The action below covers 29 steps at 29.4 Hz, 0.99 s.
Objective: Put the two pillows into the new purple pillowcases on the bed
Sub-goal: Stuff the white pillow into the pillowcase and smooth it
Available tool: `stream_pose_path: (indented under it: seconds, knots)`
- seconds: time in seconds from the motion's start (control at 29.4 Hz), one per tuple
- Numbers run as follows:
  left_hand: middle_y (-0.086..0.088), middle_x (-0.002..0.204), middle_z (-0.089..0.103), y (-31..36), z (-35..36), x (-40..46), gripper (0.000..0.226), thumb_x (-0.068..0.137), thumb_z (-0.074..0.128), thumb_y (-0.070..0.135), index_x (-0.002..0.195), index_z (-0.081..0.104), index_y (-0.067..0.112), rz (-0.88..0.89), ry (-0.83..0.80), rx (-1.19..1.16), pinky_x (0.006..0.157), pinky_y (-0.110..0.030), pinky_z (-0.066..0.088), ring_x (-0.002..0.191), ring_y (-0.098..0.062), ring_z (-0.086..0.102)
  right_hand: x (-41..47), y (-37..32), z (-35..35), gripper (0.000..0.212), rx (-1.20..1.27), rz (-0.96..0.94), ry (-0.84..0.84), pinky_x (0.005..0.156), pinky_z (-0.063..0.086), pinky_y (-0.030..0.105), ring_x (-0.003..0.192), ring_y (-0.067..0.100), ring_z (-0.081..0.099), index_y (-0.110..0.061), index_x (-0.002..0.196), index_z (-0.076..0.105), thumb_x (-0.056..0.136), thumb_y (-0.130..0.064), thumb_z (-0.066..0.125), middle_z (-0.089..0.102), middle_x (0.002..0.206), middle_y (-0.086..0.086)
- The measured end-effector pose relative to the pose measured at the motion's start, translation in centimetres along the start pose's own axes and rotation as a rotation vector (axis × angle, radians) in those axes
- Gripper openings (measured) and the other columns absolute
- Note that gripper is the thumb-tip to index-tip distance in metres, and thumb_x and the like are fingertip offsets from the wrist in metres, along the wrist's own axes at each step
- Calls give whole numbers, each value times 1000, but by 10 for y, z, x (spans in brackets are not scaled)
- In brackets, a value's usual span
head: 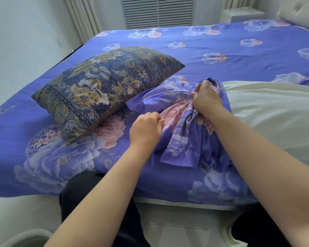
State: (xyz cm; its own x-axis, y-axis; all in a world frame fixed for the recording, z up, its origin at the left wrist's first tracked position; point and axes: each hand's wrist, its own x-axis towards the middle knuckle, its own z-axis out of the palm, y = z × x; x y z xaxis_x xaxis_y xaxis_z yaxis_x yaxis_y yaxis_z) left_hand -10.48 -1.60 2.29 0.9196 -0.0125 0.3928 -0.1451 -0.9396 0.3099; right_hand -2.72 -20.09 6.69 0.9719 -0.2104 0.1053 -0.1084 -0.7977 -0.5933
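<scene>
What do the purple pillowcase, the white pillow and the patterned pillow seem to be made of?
Pillowcase: thin printed woven cloth, perhaps cotton; it bunches into soft folds where both hands grip it.
White pillow: plain matte off-white fabric shell with gentle creases; filling unseen.
Patterned pillow: printed floral-paisley cloth, faintly smooth sheen; plump, so softly stuffed.

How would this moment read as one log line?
left hand: grips purple pillowcase | right hand: grips it | white pillow: uncovered

No readable text, labels or numbers anywhere
</scene>
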Motion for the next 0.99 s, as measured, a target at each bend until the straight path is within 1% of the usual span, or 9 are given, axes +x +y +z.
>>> stream_pose_path:
  seconds: [0.1, 0.27, 0.44, 0.54, 0.65, 0.71, 0.82, 0.85, 0.99]
  knots:
    - [-11, 96, 66, 2, 7, -1, 37, 98, 40, 40, 94, 63, 11, -36, -188, 129, 62, -33, 35, 92, -35, 60, -6, 3, 4, 28, -16, -2, -51, 85, 41, 38, 108, 33, 57, -9, 121, 43, 96, -20, 49, 59, 117, 14]
    - [-15, 94, 65, 3, 20, 0, 34, 96, 43, 38, 80, 55, 10, -185, -368, -43, 63, -33, 33, 91, -38, 57, -31, 16, 12, 19, 71, -39, -13, 86, 42, 36, 103, 29, 59, -16, 107, 53, 92, -28, 54, 64, 108, 7]
    - [-17, 99, 63, 13, 30, -5, 18, 93, 42, 25, 84, 49, 11, -240, -355, -122, 64, -36, 33, 90, -35, 49, -80, 40, 11, 20, 163, -214, 433, 95, 33, 33, 108, 32, 50, -8, 103, 61, 87, -19, 59, 57, 111, 14]
    - [-17, 96, 60, 23, 20, -3, 23, 98, 37, 29, 90, 46, 9, -314, -204, -348, 65, -36, 32, 84, -34, 49, -100, 68, -6, 32, 157, -70, 677, 96, 30, 33, 113, 34, 49, -5, 111, 58, 89, -27, 54, 56, 118, 17]
    - [-9, 85, 52, 37, 10, 0, 29, 101, 32, 30, 87, 42, 7, -378, -70, -561, 63, -35, 29, 77, -29, 44, -120, 95, -28, 46, 170, 210, 464, 90, 37, 39, 110, 36, 52, -4, 121, 51, 93, -41, 48, 59, 118, 15]
    - [-9, 81, 52, 38, 10, 4, 31, 101, 30, 27, 81, 42, 7, -391, 7, -582, 62, -35, 29, 75, -27, 44, -133, 98, -28, 44, 118, 289, 227, 77, 40, 37, 99, 35, 58, -11, 105, 57, 93, -52, 43, 65, 103, 11]
    - [-5, 66, 47, 38, 6, 13, 41, 100, 33, 27, 62, 35, 12, -380, 64, -560, 58, -34, 21, 64, -23, 38, -145, 96, -22, 47, -23, 214, 96, 67, 37, 35, 84, 36, 59, -11, 77, 56, 94, -53, 40, 63, 83, 13]
    - [-2, 60, 42, 35, 4, 19, 44, 99, 36, 29, 58, 32, 13, -382, 74, -553, 57, -35, 18, 59, -21, 35, -146, 94, -14, 43, 27, 183, 98, 65, 35, 35, 79, 35, 57, -12, 72, 52, 96, -47, 43, 62, 79, 13]
    - [-2, 51, 32, 37, -11, 39, 51, 94, 48, 34, 53, 28, 12, -347, 107, -558, 57, -34, 20, 59, -25, 29, -156, 76, -6, 34, 802, 184, 429, 63, 33, 29, 60, 9, 39, -11, 69, 47, 100, -24, 43, 46, 64, -1]
